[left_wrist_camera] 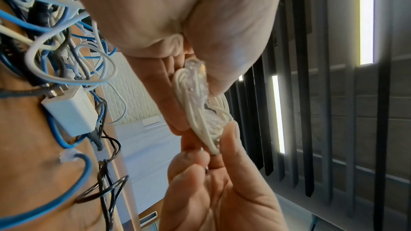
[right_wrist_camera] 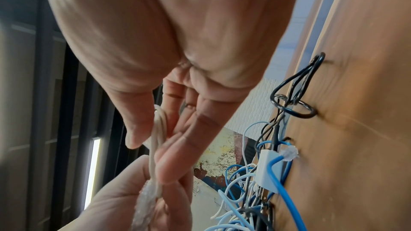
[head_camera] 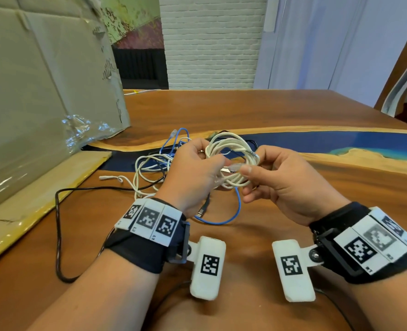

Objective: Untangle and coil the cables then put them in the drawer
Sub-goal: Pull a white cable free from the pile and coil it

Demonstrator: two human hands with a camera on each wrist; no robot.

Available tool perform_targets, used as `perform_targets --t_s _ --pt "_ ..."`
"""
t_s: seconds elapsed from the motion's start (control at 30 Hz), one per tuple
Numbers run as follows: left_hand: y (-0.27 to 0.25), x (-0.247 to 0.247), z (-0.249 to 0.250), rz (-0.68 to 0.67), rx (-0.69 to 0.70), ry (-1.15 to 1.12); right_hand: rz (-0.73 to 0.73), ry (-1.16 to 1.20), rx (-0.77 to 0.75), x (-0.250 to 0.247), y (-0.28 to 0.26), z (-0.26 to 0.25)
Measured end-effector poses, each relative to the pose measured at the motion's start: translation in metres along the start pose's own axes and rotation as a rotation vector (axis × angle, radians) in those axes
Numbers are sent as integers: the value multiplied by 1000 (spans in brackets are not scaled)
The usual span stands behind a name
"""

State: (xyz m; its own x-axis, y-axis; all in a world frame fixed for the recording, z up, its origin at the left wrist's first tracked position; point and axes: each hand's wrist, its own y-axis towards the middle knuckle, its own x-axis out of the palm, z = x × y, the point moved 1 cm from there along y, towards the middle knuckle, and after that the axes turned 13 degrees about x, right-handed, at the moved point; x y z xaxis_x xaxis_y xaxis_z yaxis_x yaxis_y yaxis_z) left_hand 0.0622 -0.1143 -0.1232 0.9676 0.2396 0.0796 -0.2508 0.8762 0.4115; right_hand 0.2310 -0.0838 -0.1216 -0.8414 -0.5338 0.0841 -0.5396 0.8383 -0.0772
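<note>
A cream-white cable coil [head_camera: 231, 158] is held in the air between both hands, above the table. My left hand [head_camera: 197, 170] grips its left side, and the clear plug [left_wrist_camera: 196, 80] at the cable's end lies under that thumb. My right hand [head_camera: 267, 175] pinches the coil's right side between thumb and fingers [right_wrist_camera: 160, 147]. Behind and below the hands a tangle of blue, white and black cables [head_camera: 159, 161] lies on the table, with a white adapter block [left_wrist_camera: 71, 110] among them. No drawer is in view.
A large cardboard box [head_camera: 42, 91] stands at the left, with a flat cardboard sheet [head_camera: 30, 199] before it. A black cable [head_camera: 59, 235] runs toward the front left edge. The wooden table [head_camera: 317, 111] stretches far and right, with a blue resin strip [head_camera: 317, 139].
</note>
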Motion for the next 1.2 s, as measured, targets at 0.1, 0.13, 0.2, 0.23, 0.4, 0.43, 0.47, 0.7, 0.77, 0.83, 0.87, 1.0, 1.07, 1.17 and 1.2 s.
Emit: perform_targets --t_s 0.1,0.13,0.2,0.23,0.4,0.43,0.47,0.7,0.77,0.83,0.87,1.0,1.07,1.17,1.2 --pt "2 -2 -4 -8 -12 34 14 -3 3 -1 1 3" --pt "1 -2 -5 -16 -8 43 27 -3 0 -1 1 4" --pt "1 -2 -6 -48 -17 10 80 -3 -8 -4 2 3" --pt "1 -2 -5 -68 -21 -14 114 -3 -14 -5 2 2" --pt "2 -5 -5 -67 14 23 144 4 -9 -7 3 -1" --pt "2 -5 -6 -55 34 57 137 -1 -13 -6 3 0" --pt "2 -4 -6 -53 53 82 129 -4 -24 -5 2 0" --pt "-1 3 -11 -9 91 147 170 3 -95 -2 5 4" --pt "-2 5 -13 -15 63 158 163 10 -92 -3 4 4" --pt "-2 6 -12 -16 46 161 163 1 -102 -5 4 5" --pt "-1 5 -13 -19 55 172 159 -8 -106 -5 4 5" --pt "1 0 -12 -19 124 259 157 -37 -117 -1 6 9" --pt "2 -3 -12 -77 98 300 197 -14 -110 -2 7 8" --pt "1 -3 -6 -191 69 214 247 49 -97 -11 7 4" --pt "0 -3 -2 -218 64 168 258 68 -98 -14 7 2"
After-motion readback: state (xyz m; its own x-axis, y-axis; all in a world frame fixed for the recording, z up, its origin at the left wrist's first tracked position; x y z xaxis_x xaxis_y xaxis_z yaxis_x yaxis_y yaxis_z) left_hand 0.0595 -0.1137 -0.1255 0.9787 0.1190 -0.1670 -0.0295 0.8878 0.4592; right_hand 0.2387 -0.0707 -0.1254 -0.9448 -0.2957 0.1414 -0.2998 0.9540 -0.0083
